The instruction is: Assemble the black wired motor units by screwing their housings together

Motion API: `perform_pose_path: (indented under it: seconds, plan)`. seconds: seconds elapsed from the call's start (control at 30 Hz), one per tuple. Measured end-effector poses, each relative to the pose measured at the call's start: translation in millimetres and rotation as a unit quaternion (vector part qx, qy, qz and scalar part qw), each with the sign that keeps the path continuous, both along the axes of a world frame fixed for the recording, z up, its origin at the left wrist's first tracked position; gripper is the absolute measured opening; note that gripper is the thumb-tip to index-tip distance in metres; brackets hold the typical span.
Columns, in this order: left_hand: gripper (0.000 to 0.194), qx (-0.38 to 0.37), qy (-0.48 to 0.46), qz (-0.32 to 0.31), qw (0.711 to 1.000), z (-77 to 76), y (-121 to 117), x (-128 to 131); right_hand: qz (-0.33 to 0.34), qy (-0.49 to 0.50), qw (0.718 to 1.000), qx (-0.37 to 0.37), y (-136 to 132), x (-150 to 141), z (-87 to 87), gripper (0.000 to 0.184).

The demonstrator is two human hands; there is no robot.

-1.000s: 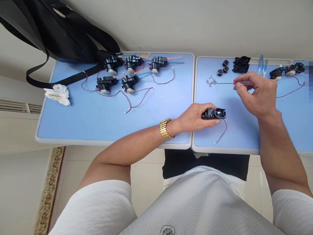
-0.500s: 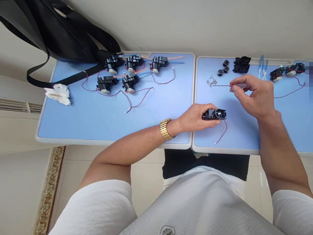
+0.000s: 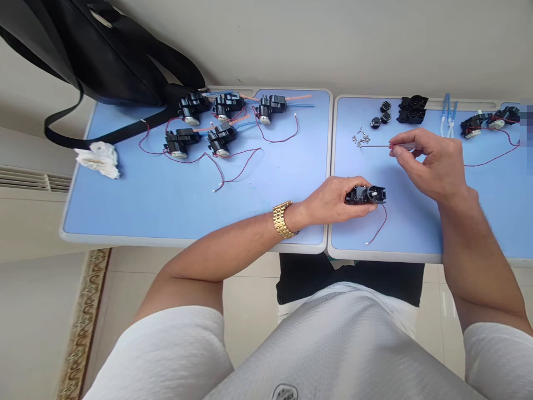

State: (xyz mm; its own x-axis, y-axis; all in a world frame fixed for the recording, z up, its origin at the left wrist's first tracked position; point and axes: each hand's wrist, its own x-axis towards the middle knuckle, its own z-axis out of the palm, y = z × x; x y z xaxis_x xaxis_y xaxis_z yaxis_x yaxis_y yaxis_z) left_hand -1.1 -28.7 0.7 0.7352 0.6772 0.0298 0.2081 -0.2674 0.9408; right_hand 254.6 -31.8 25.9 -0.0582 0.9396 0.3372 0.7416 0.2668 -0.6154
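My left hand (image 3: 335, 199) grips a black motor assembly (image 3: 366, 194) near the front of the right-hand table, thumb and fingers on its two sides. A thin red-and-black cable (image 3: 382, 225) trails from the assembly to a small white plug on the tabletop. Between thumb and fingers, my right hand (image 3: 431, 161) pinches a screwdriver (image 3: 377, 146) with a clear handle, its shaft pointing left. The driver's tip lies at the edge of a small pile of silver screws (image 3: 361, 137); whether a screw clings to it is too small to tell.
Behind the screws are round black parts (image 3: 386, 116) and black housings (image 3: 412, 109). Blue zip ties (image 3: 447, 116) and more motor assemblies (image 3: 472, 125) lie to the right. The left table (image 3: 287, 183) holds several wired assemblies (image 3: 179, 143), a crumpled tissue (image 3: 99, 160) and a black bag (image 3: 108, 61).
My right hand and the screwdriver have shifted slightly left, with the tip still at the screws. My left hand keeps its hold on the motor assembly, almost unmoved.
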Motion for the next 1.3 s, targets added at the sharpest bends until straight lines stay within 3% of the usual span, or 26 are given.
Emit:
perform_pose_path:
  seconds: [0.33,0.6,0.93,1.3]
  plan:
    - [0.031,0.019,0.003,0.002,1.000,-0.3,-0.1,0.0,0.004,0.025,1.000,0.012,-3.4,-2.5,5.3,0.019]
    - [0.027,0.099,0.030,-0.004,0.995,-5.4,-1.5,-0.2,-0.004,0.071,0.997,0.006,-5.6,-4.9,14.1,0.021]
    - [0.030,0.166,-0.053,0.104,0.979,-25.7,0.6,1.5,-0.018,0.148,0.989,0.012,-9.7,-4.9,26.0,0.008]
    - [0.036,0.169,-0.075,0.094,0.978,-24.7,-1.2,-1.5,0.009,0.179,0.983,-0.046,-16.3,-1.6,36.7,0.012]
